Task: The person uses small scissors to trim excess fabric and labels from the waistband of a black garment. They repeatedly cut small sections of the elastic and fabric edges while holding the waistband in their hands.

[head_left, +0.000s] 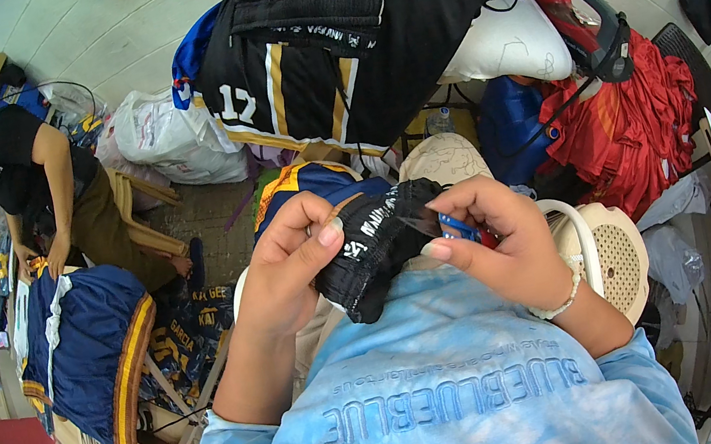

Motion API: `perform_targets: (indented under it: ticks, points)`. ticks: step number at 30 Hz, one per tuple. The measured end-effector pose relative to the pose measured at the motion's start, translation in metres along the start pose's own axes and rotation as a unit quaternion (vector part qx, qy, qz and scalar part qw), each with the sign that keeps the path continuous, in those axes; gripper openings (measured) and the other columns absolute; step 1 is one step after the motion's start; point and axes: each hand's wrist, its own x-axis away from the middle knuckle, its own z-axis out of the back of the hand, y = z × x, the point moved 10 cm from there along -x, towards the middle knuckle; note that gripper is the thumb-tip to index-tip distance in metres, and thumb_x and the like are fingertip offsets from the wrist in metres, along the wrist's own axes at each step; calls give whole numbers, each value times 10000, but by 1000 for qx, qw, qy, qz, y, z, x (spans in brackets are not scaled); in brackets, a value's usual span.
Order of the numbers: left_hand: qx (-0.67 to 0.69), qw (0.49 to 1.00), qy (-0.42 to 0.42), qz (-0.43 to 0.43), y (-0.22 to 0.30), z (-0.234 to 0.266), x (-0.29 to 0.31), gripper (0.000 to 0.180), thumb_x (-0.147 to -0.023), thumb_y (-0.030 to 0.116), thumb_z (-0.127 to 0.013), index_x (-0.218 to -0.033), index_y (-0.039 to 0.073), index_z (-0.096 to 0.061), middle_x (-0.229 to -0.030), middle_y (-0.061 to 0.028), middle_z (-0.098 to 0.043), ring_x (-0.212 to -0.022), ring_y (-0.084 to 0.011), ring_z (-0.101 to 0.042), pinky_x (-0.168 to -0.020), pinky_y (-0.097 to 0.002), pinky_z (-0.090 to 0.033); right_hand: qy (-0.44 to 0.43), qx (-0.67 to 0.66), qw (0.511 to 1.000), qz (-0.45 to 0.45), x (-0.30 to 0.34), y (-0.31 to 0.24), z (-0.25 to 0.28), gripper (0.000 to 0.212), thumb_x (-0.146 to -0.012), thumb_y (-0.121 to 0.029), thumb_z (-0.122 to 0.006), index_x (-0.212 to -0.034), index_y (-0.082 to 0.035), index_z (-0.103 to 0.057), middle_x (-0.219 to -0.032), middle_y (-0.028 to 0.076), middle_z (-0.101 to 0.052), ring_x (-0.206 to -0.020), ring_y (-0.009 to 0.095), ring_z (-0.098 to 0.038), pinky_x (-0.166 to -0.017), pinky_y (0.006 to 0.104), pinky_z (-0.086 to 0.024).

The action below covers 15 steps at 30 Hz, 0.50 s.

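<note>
My left hand (287, 263) pinches the gathered waistband of a black garment (370, 269), which has white lettering along the band. The garment is bunched up above my lap. In my right hand (510, 237) is a small pair of blue-handled thread snips (459, 226). Its dark blades point left and lie against the black cloth. I cannot tell whether the blades touch a thread. Navy cloth with yellow trim (310, 180) lies just beyond my left hand.
Ahead, black garments (294, 90) with white and gold stripes are piled up. To the right are a clothes iron (588, 29), red cloth (649, 104) and a blue jug (511, 123). At left, another person (52, 171) handles navy shorts (91, 340). White plastic bags (169, 136) stand behind.
</note>
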Motion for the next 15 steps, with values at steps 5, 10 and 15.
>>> perform_targets:
  ticks: [5, 10, 15]
  points:
    - [47, 999, 2, 14, -1, 3, -2, 120, -962, 155, -577, -967, 48, -523, -979, -88, -649, -868, -115, -631, -753, -257, -523, -33, 35, 995, 91, -2, -14, -6, 355, -799, -104, -773, -1104, -26, -609, -928, 61, -619, -764, 132, -591, -676, 259, -469]
    - [55, 997, 42, 18, -6, 6, -3, 91, -967, 134, -585, -932, 70, -531, -953, -63, -647, -823, -95, -628, -731, -239, -526, -40, 116, 983, 136, 0, -27, -13, 372, -717, 5, -767, -1073, -47, -672, -918, 50, -602, -713, 133, -583, -649, 260, -463]
    - [95, 993, 13, 64, -23, -7, -1, 79, -963, 115, -594, -933, 67, -537, -936, -54, -640, -823, -89, -623, -738, -240, -533, -38, 190, 940, 280, 2, -49, -31, 418, -627, -13, -736, -1034, -101, -702, -872, 33, -591, -665, 189, -613, -592, 314, -498]
